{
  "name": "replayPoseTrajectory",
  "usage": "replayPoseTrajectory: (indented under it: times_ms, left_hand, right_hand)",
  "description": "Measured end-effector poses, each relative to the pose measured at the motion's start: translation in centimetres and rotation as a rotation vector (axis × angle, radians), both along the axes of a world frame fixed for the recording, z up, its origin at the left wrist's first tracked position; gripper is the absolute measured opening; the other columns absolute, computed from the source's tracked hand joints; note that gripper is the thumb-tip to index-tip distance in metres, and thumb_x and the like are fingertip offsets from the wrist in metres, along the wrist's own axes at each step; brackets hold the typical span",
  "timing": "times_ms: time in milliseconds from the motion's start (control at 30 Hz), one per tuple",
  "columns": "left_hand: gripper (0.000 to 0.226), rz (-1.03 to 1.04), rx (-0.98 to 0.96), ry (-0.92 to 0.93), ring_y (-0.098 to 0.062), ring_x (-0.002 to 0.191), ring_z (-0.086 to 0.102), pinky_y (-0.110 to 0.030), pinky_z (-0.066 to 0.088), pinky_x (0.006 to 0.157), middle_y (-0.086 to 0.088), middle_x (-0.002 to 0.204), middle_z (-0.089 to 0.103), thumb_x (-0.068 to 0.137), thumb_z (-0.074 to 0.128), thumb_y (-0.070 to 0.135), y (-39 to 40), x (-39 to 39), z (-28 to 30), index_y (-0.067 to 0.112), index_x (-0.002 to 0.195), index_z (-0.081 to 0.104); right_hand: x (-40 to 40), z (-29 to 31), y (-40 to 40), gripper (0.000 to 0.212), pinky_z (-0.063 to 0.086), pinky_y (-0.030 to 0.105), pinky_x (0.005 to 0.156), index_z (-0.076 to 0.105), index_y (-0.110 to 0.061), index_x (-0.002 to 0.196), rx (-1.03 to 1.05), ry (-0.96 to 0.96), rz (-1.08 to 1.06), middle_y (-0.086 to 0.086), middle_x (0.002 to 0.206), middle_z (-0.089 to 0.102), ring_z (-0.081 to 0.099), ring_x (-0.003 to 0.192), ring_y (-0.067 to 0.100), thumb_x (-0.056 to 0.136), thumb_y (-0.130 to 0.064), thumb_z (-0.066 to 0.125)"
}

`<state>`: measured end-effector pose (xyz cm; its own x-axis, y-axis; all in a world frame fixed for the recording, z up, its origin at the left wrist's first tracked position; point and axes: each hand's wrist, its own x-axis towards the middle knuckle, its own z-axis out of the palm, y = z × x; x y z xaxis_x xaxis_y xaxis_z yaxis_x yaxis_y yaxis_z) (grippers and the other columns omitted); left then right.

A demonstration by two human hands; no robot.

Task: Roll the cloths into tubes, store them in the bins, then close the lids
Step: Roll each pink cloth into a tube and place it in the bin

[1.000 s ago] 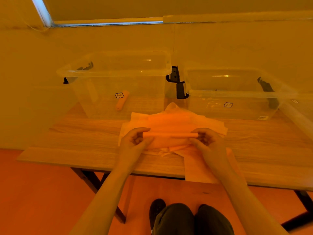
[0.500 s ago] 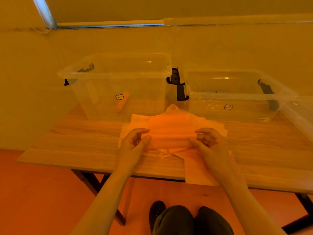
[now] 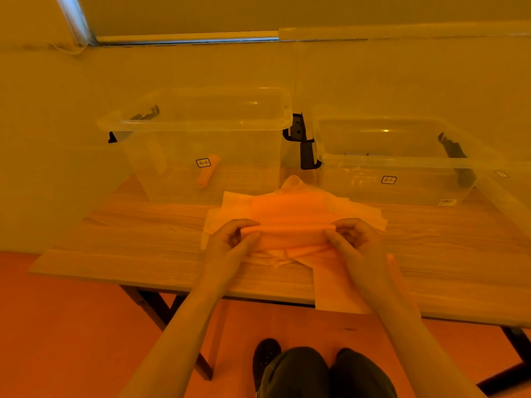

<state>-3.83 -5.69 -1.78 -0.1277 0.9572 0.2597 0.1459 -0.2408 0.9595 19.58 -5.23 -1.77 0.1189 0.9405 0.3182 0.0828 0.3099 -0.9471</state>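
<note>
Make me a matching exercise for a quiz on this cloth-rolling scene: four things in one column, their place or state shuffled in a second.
Things:
1. small rolled orange cloth tube
2. clear plastic bin on the right
3. flat orange cloth on top of the pile
4. pale cloth sheet

Places or states:
A. hangs over the wooden table's near edge
B. lies inside the clear plastic bin on the left
C. near edge pinched by the left hand and right hand
D. no cloth visible inside

Pairs: 1-B, 2-D, 3-C, 4-A
</note>
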Motion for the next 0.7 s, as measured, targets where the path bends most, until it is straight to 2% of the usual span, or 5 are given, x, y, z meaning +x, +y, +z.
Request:
replayPoseTrajectory:
  times_ms: [100, 200, 300, 433, 700]
  left_hand:
    - [0.020, -0.005, 0.008, 0.012, -0.006, 0.100, 0.062, -0.024, 0.051, 0.082, 0.006, 0.106, 0.067, 0.088, 0.064, 0.012, -0.06, 0.07, 0.13, 0.026, 0.102, 0.067]
    - [0.020, 0.003, 0.015, 0.028, -0.007, 0.102, 0.061, -0.024, 0.051, 0.083, 0.005, 0.108, 0.067, 0.088, 0.064, 0.013, 0.05, -0.02, 0.01, 0.025, 0.104, 0.067]
    - [0.021, 0.012, 0.011, 0.033, -0.007, 0.103, 0.061, -0.027, 0.051, 0.086, 0.006, 0.110, 0.067, 0.088, 0.065, 0.013, 0.16, -0.14, -0.09, 0.023, 0.106, 0.067]
    - [0.022, -0.010, -0.014, -0.001, -0.007, 0.105, 0.061, -0.029, 0.052, 0.087, 0.007, 0.111, 0.067, 0.087, 0.066, 0.013, 0.15, -0.07, -0.01, 0.024, 0.106, 0.069]
    - [0.024, -0.010, -0.040, -0.101, -0.022, 0.095, 0.064, -0.043, 0.054, 0.081, -0.004, 0.102, 0.068, 0.083, 0.068, 0.011, 0.05, -0.13, -0.02, 0.023, 0.103, 0.068]
  right_hand:
    - [-0.11, -0.13, 0.12, 0.011, 0.054, 0.019, 0.078, 0.066, -0.011, 0.093, 0.001, 0.024, 0.030, -0.002, 0.105, 0.070, 0.066, 0.098, 0.005, 0.083, -0.008, 0.068]
    - [0.00, -0.26, 0.16, 0.014, 0.055, 0.021, 0.077, 0.067, -0.007, 0.094, -0.018, 0.075, 0.035, 0.004, 0.103, 0.071, 0.068, 0.095, 0.010, 0.081, -0.004, 0.070]
    - [0.13, -0.28, 0.15, 0.018, 0.056, 0.024, 0.073, 0.067, -0.013, 0.095, -0.031, 0.089, 0.024, 0.006, 0.099, 0.071, 0.069, 0.087, 0.015, 0.080, -0.004, 0.072]
    - [0.12, -0.19, 0.05, 0.020, 0.056, 0.023, 0.073, 0.067, -0.020, 0.094, -0.022, 0.072, 0.012, 0.002, 0.099, 0.070, 0.068, 0.084, 0.009, 0.081, -0.005, 0.071]
    - [0.04, -0.26, 0.08, 0.023, 0.055, 0.021, 0.076, 0.070, -0.015, 0.097, -0.049, 0.074, 0.046, 0.003, 0.103, 0.071, 0.068, 0.092, 0.010, 0.077, -0.003, 0.073]
